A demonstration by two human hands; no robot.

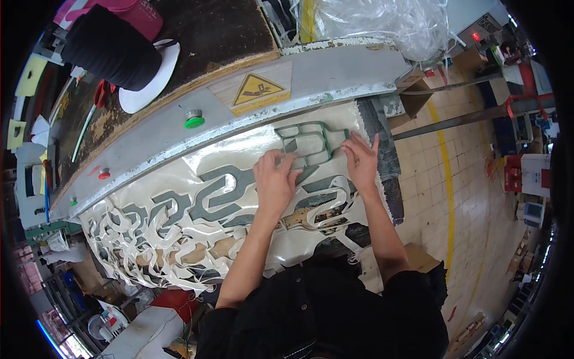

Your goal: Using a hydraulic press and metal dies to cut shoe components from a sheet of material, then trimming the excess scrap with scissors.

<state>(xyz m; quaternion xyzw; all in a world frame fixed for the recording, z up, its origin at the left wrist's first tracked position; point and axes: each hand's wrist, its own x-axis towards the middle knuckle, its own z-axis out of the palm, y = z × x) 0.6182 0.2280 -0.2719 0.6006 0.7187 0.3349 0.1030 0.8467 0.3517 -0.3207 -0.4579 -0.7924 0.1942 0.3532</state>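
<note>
A green metal-edged cutting die (327,142) with an open, pronged outline rests on a glossy off-white sheet (209,143). My left hand (275,176) is closed, its fingertips at the die's left end. At the opposite end, my right hand (360,160) has its fingers bent in against the die's edge, with the forefinger raised. Just below and left of the die, cut-out openings in the sheet show a grey-green layer (224,190). A curled offcut strip (341,194) lies under my right wrist.
Tangled white scraps (161,239) cover the left of the work surface. Beyond the sheet runs a grey machine beam (161,143) with a green button (194,119), a red button (104,173) and a yellow warning sign (258,88). A black roll (110,51) stands on the wooden top.
</note>
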